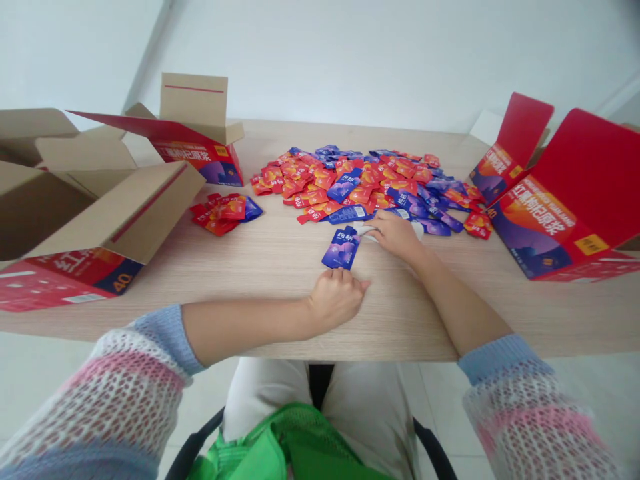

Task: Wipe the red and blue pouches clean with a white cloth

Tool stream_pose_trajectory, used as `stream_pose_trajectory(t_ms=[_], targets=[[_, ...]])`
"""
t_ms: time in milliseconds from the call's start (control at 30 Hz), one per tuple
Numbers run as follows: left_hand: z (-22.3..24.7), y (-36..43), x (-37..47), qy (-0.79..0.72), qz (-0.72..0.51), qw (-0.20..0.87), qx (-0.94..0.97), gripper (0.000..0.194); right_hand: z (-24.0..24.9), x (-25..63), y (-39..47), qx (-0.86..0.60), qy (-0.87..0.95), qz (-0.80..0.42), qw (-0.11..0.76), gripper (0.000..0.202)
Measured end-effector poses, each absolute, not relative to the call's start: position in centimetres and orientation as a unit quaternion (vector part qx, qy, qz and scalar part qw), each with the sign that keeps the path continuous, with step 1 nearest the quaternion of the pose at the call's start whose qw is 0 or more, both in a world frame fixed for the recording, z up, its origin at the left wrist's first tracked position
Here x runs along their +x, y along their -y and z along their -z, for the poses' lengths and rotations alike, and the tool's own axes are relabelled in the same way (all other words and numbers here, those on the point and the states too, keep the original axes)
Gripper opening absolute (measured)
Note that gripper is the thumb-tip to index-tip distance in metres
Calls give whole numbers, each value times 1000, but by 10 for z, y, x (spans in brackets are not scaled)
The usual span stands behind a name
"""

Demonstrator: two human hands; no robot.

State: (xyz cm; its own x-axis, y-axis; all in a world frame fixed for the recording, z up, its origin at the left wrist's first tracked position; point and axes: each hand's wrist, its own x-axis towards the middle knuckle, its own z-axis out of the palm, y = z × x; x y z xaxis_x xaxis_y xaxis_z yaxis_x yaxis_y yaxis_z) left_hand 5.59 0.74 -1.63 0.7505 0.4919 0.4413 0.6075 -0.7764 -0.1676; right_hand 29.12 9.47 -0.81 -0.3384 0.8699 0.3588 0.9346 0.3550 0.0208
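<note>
A purple sachet (341,248) with white lettering lies on the table in front of me, its neck pointing away. My left hand (338,298) is closed at the sachet's bottom edge, with the fingertips hidden underneath. At the sachet's neck end, my right hand (393,233) pinches a white cloth or tissue (367,230), which touches the sachet's upper right. Just beyond both hands spreads a large heap of red and purple sachets (357,183). A smaller pile of mostly red sachets (223,212) sits to the left.
Open cardboard cartons stand at both sides: a near-left carton (95,267), a red carton (193,157) behind it, a large red carton (550,213) at right and a smaller carton (503,160) beside it. The wooden table's front edge (390,353) runs close to my lap.
</note>
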Motion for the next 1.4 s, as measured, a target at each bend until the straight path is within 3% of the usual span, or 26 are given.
stream_pose_trajectory(t_ms=[167,333,500,933,1400], targets=[[14,-4,56,294,174,156,-927,37,-13,285,-81,-513,832,157,142,29],[14,-2,57,283,157,171,-931,38,-26,251,-58,-426,874,90,214,29],[15,-5,56,283,149,170,-932,38,-4,232,-57,-325,928,27,179,28],[14,-7,53,251,167,186,-935,38,4,261,-89,-440,871,3,217,30],[12,-6,55,258,136,163,-942,39,11,279,-84,-539,806,147,193,37]])
